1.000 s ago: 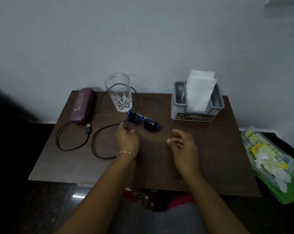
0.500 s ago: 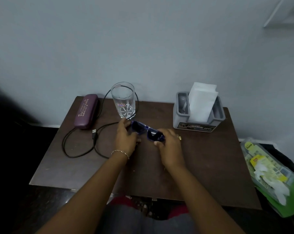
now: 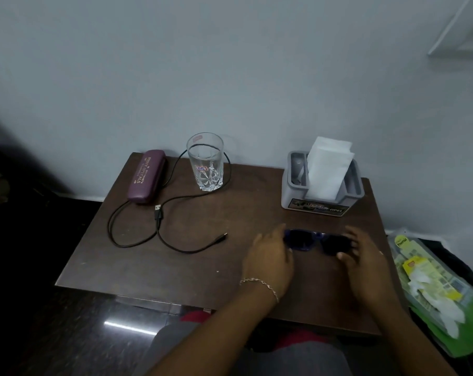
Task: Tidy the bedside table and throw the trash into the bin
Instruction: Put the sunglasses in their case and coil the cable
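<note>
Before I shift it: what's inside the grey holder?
White napkins stand upright in the middle slot of the grey holder. The left slot holds something grey, too dim to identify. Its walls hide the slot floors.
</note>
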Demonstrator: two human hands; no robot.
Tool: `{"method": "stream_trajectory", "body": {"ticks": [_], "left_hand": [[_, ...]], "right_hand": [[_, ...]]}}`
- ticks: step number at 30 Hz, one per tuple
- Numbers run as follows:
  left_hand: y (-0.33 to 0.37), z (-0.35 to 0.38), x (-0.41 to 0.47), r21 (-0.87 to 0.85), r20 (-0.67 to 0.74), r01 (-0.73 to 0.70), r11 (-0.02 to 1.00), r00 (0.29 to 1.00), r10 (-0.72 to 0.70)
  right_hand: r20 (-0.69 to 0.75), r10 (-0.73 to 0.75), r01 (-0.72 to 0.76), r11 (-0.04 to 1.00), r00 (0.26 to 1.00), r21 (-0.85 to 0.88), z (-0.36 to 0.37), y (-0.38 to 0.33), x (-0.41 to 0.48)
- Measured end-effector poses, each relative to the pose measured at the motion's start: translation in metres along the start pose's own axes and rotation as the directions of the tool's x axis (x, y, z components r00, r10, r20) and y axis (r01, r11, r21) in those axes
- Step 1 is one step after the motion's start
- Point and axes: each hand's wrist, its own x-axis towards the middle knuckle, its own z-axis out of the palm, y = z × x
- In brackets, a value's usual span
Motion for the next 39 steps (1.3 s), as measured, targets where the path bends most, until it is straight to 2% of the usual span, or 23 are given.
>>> {"method": "stream_trajectory", "body": {"ticks": [3,6,9,11,13,15,18,21,23,24,25,27,29,33,37,39], "left_hand": [[0.006,0.006,0.000,-0.011,0.023,0.011,1.000,1.000,-0.011],[0.002,-0.009,0.002,-0.173,0.037,0.032,0.984,0.999,-0.026],[-0.016,-0.047,0.001,-0.359,-0.054,0.044,0.932,0.996,-0.068],[-0.029,-0.081,-0.005,-0.477,-0.180,0.038,0.878,0.974,-0.140],[-0.054,-0.112,-0.007,-0.594,-0.286,0.047,0.803,0.921,-0.266],[-0.083,-0.141,-0.006,-0.717,-0.317,0.076,0.693,0.850,-0.421],[-0.117,-0.172,0.001,-0.867,-0.252,0.119,0.483,0.732,-0.633],[-0.145,-0.178,0.014,-0.894,-0.217,0.178,0.411,0.630,-0.745],[-0.157,-0.174,0.024,-0.923,-0.147,0.207,0.325,0.590,-0.794],[-0.161,-0.172,0.027,-0.918,-0.141,0.226,0.325,0.581,-0.801],[-0.165,-0.171,0.032,-0.892,-0.158,0.263,0.368,0.582,-0.798],[-0.171,-0.173,0.044,-0.835,-0.183,0.317,0.451,0.612,-0.769],[-0.179,-0.179,0.059,-0.808,-0.173,0.336,0.483,0.649,-0.741],[-0.188,-0.195,0.085,-0.707,-0.139,0.404,0.581,0.726,-0.674],[-0.188,-0.201,0.091,-0.704,-0.114,0.408,0.581,0.743,-0.659],[-0.191,-0.197,0.088,-0.758,-0.087,0.386,0.526,0.739,-0.668]], "right_hand": [[0.025,0.010,-0.010,1.000,1.000,-0.027,-0.007,0.000,0.000],[-0.035,0.013,-0.015,0.998,0.999,-0.055,-0.006,-0.010,-0.006],[-0.176,-0.075,0.081,0.996,0.982,0.031,0.005,-0.032,-0.026],[-0.176,-0.131,0.152,0.982,0.976,0.115,0.016,-0.054,-0.043],[-0.111,-0.199,0.217,0.957,0.974,0.191,0.044,-0.083,-0.050],[-0.028,-0.288,0.286,0.928,0.957,0.238,0.078,-0.119,-0.050],[0.048,-0.407,0.377,0.878,0.912,0.295,0.127,-0.183,-0.036],[0.158,-0.458,0.403,0.869,0.875,0.285,0.176,-0.247,-0.009],[0.243,-0.409,0.361,0.907,0.879,0.218,0.202,-0.280,0.016],[0.275,-0.361,0.323,0.930,0.891,0.175,0.212,-0.293,0.029],[0.296,-0.306,0.276,0.951,0.905,0.137,0.220,-0.303,0.040],[0.332,-0.192,0.178,0.981,0.924,0.073,0.235,-0.314,0.059],[0.356,-0.111,0.112,0.994,0.928,0.016,0.254,-0.317,0.068],[0.360,-0.072,0.091,0.995,0.930,-0.036,0.274,-0.317,0.071],[0.370,-0.050,0.061,0.998,0.928,-0.017,0.274,-0.321,0.070],[0.364,-0.050,0.059,0.998,0.930,-0.013,0.277,-0.321,0.067]]}}
